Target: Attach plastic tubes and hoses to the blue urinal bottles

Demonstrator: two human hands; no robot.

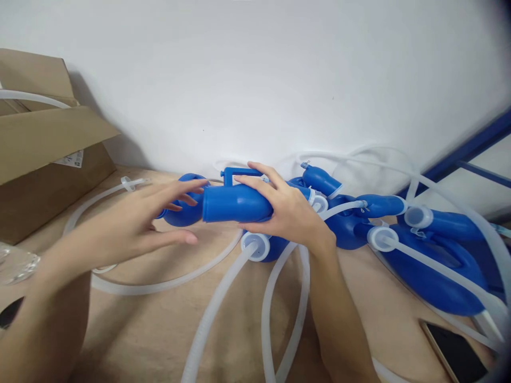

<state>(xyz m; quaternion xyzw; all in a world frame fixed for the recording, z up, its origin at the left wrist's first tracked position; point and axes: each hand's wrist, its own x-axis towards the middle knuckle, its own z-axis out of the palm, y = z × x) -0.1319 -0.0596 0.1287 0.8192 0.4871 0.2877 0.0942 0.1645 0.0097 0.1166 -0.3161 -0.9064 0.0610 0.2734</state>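
Blue bottle (235, 205) sits mid-frame, gripped by the right hand (289, 205); the left hand (155, 210), fingers parted, is near its end. Tan table (139, 335) below, white wall (239, 80) above, box (51, 138) upper left, phone (455, 351) lower right.

The bottle (229, 206) is a smooth, glossy, plain blue, its visible part a stout cylinder with a soft highlight along its side. It lies nearly level, sideways across the middle of the view, in the grasp of the right hand (285, 205), whose thumb and palm cover its right-hand part, so its shape there cannot be told. A thin rim edges its left end; whether that end is open cannot be seen. On its far side rises a slim, angular blue handle (241, 171) with a small knob at the left corner, its bar running roughly parallel to the cylinder.
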